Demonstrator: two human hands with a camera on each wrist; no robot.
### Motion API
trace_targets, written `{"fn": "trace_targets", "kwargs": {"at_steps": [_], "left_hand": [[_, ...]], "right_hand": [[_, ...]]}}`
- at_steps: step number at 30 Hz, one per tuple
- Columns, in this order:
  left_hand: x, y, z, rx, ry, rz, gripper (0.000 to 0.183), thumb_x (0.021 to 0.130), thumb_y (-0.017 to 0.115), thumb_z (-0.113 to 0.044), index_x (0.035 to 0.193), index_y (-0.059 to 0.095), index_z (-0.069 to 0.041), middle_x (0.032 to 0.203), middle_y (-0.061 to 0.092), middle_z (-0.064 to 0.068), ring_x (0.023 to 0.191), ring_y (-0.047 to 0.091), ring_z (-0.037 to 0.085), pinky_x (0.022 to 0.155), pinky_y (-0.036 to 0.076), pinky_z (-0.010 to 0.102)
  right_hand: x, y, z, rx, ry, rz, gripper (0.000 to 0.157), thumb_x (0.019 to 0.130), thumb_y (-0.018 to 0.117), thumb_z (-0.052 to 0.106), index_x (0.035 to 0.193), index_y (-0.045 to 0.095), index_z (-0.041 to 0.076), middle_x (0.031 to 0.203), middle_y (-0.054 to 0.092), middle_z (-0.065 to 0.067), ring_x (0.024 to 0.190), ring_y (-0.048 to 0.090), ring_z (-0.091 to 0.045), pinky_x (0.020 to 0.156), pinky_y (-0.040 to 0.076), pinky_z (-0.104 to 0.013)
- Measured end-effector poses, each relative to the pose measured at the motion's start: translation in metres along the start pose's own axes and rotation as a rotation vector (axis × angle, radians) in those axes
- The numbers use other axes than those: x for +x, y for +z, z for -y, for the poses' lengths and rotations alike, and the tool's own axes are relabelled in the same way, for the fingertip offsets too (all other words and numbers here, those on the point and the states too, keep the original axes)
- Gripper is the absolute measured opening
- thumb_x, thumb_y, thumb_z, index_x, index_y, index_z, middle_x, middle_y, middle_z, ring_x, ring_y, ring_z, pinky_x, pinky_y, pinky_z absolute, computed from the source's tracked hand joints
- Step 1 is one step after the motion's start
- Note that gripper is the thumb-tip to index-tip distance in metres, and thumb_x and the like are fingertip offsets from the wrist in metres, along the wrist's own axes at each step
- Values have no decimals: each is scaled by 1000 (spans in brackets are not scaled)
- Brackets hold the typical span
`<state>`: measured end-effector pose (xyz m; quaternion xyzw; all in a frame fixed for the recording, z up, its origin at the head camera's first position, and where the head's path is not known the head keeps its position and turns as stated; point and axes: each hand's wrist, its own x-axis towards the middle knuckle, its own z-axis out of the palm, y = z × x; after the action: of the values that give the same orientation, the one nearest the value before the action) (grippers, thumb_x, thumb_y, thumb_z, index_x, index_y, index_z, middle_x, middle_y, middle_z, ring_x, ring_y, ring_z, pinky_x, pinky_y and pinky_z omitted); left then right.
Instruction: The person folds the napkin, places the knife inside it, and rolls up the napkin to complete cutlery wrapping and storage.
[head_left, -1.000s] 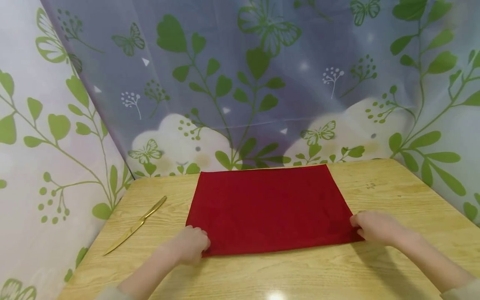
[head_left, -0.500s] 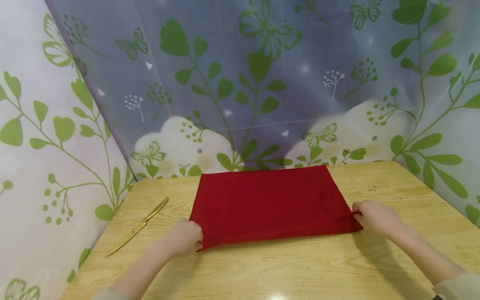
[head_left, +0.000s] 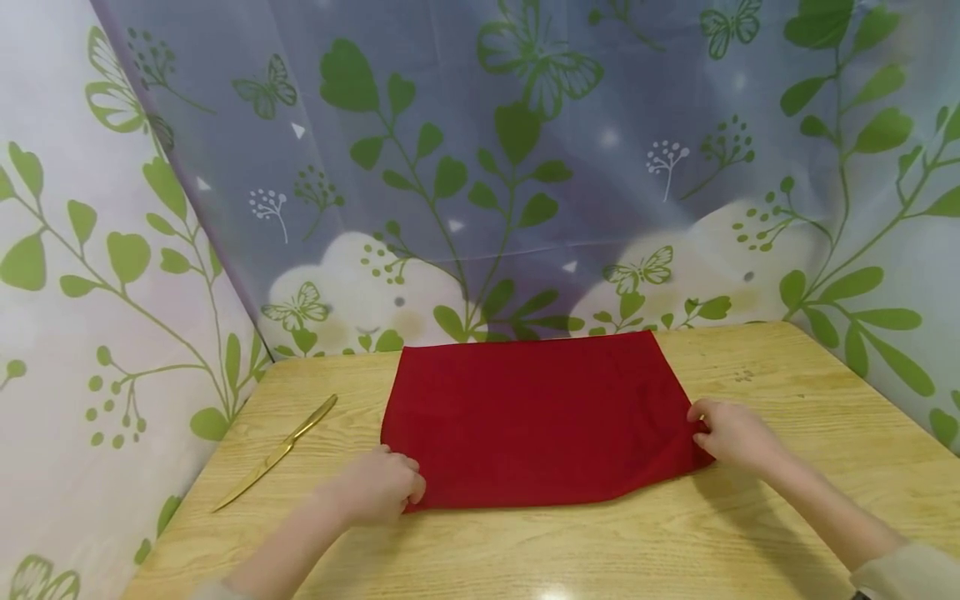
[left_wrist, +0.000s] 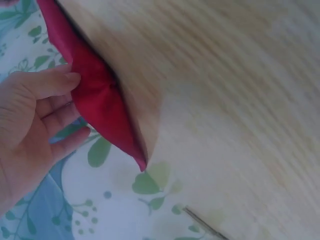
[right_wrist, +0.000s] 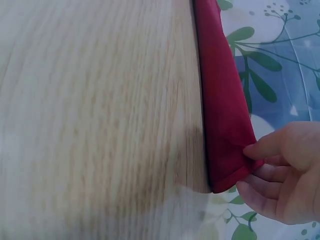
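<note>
A red cloth [head_left: 525,417] lies spread on the wooden table. My left hand [head_left: 381,485] is at its near left corner. In the left wrist view the thumb of the left hand [left_wrist: 42,107] lies on the red cloth [left_wrist: 97,90] and fingers show behind it, pinching the edge. My right hand [head_left: 738,433] pinches the right edge close to the near corner. In the right wrist view the right hand [right_wrist: 287,170] holds that corner of the red cloth [right_wrist: 225,100] between thumb and fingers.
A gold knife [head_left: 276,454] lies slantwise on the table to the left of the cloth. The wooden table [head_left: 570,550] reaches back to a hanging fabric backdrop [head_left: 465,167] printed with leaves and butterflies. More printed fabric [head_left: 97,275] stands along the left side.
The cloth's near edge first rose and drew back with both hands, then its left part came down toward me again. My right hand has shifted slightly left, and the near right edge now slants.
</note>
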<state>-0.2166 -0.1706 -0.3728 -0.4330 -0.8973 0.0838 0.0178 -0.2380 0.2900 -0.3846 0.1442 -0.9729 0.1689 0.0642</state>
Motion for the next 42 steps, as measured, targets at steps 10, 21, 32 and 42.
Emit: {"fn": "trace_targets", "kwargs": {"at_steps": [10, 21, 32, 42], "left_hand": [[-1, 0, 8, -10, 30, -175, 20, 71, 68, -4, 62, 61, -20, 61, 46, -10, 61, 50, 8, 58, 33, 28], [-12, -25, 42, -148, -92, -338, 18, 75, 61, 2, 69, 59, -15, 66, 51, -12, 60, 49, 5, 64, 42, 33], [-33, -34, 59, -442, -317, -281, 7, 82, 60, -6, 80, 65, -10, 77, 59, -8, 70, 55, 11, 65, 46, 33], [-29, -21, 63, -399, -342, -83, 11, 74, 57, -4, 68, 59, -14, 63, 52, -9, 60, 46, 9, 57, 39, 28]], "right_hand": [[7, -10, 2, 91, 39, -185, 22, 81, 57, -4, 102, 55, -11, 85, 62, -26, 74, 60, -37, 59, 46, -45], [33, -40, -4, 163, 105, -277, 30, 89, 50, 1, 117, 50, -10, 93, 58, -28, 73, 58, -35, 54, 41, -33], [56, -45, -2, 137, 164, -217, 33, 91, 48, 3, 121, 47, -10, 108, 53, -36, 94, 52, -48, 73, 43, -53], [69, -16, -7, -14, 44, -152, 18, 81, 55, -5, 97, 56, -13, 87, 61, -29, 79, 59, -43, 67, 46, -49]]}}
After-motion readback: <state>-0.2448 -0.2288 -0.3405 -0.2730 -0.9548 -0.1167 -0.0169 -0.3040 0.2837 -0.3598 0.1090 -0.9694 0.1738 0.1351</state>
